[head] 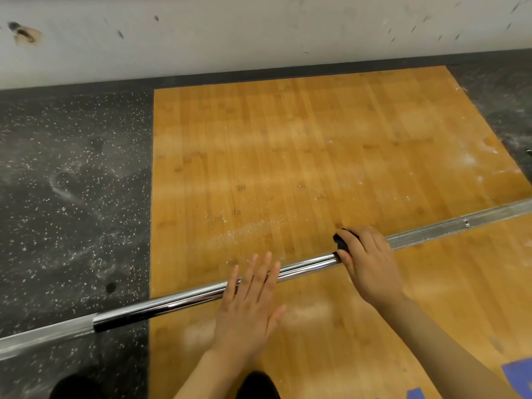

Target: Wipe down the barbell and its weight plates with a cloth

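Progress looks partial, and you seem to be mid-bar. Your barbell [201, 292] lies across the floor, spanning the wooden platform [288, 139] and running out over the speckled rubber mat [72, 182] on the left. Your right hand [368, 263] is wrapped over the shaft with a black cloth [341, 240] bunched under its fingers, clamped around the bar just where the smooth chrome centre meets the duller knurled stretch. Your left hand [250, 300] has its fingers straight and spread, flat over the smooth section, gripping nothing; whether it actually presses on the steel I cannot tell.

As a judgement: the chrome between your hands shines clean, so that part is likely done or nearly so. The knurled length to the right looks grey and chalky, and the matte stretch far left also looks dusty, so both probably need passes. No weight plates are in view, so you cannot count them as wiped; that part of the job appears untouched. White dust marks the platform near the bar.
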`<control>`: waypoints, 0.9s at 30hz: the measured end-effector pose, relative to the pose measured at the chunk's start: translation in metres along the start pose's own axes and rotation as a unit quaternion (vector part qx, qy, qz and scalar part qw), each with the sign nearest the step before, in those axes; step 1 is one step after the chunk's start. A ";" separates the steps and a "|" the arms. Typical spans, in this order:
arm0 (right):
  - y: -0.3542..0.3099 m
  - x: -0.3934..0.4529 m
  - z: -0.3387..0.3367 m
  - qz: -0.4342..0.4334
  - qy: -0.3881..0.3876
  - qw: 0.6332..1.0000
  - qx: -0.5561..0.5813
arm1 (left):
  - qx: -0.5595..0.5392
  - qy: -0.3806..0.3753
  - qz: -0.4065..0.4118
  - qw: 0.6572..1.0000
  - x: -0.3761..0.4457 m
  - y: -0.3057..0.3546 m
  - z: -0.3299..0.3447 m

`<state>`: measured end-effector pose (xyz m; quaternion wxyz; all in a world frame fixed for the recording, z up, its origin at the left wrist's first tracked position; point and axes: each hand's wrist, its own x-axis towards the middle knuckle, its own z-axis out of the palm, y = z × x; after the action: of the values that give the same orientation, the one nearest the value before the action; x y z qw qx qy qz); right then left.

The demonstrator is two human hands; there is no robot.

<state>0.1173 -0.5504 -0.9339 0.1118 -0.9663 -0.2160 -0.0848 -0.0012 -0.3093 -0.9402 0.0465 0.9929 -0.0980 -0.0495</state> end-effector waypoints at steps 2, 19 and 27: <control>-0.005 0.005 0.001 0.031 0.032 0.999 0.014 | 0.011 -0.002 0.010 1.000 0.004 -0.005 0.003; -0.009 0.049 -0.004 0.027 0.143 0.989 0.006 | 0.008 0.004 -0.012 1.000 0.064 -0.040 -0.007; -0.016 0.056 0.005 0.027 0.123 0.992 0.013 | 0.034 -0.001 -0.027 0.999 0.100 -0.061 -0.020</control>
<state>0.1607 -0.5129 -0.9238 0.1520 -0.9525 -0.1754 -0.1969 0.1097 -0.2682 -0.9358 0.0113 0.9961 -0.0729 -0.0489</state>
